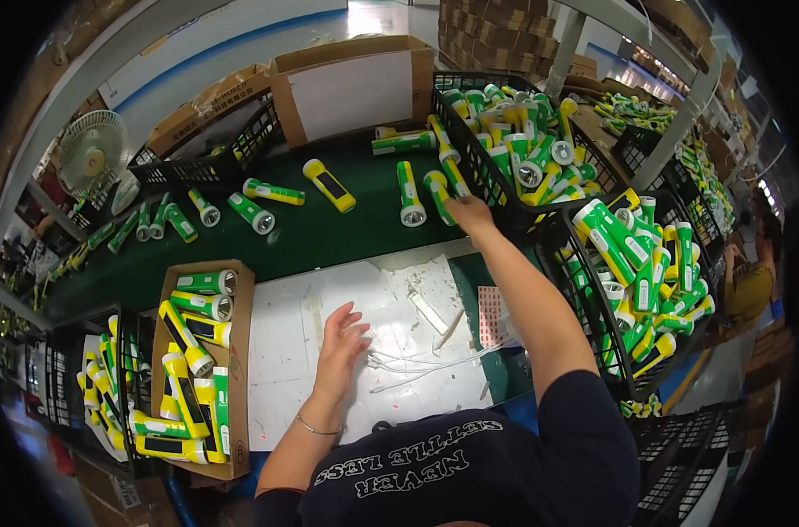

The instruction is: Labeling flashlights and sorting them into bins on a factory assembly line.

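A long dark green surface [320, 241] crosses the view from left to right. On it several green, white and yellow flashlights [408, 195] are lying in a loose row, turned in different directions. In the middle, one yellow flashlight [330, 185] has its dark panel upward. In front there is a white surface [281, 351], with some stains. On this one lie thin white cables [426, 366], a pale strip [428, 313] and small scraps. Beside its right edge, a sheet with red marks [491, 316] rests on green.

There are dozens of flashlights [330, 185], one fan [93, 154], one bracelet [317, 429].
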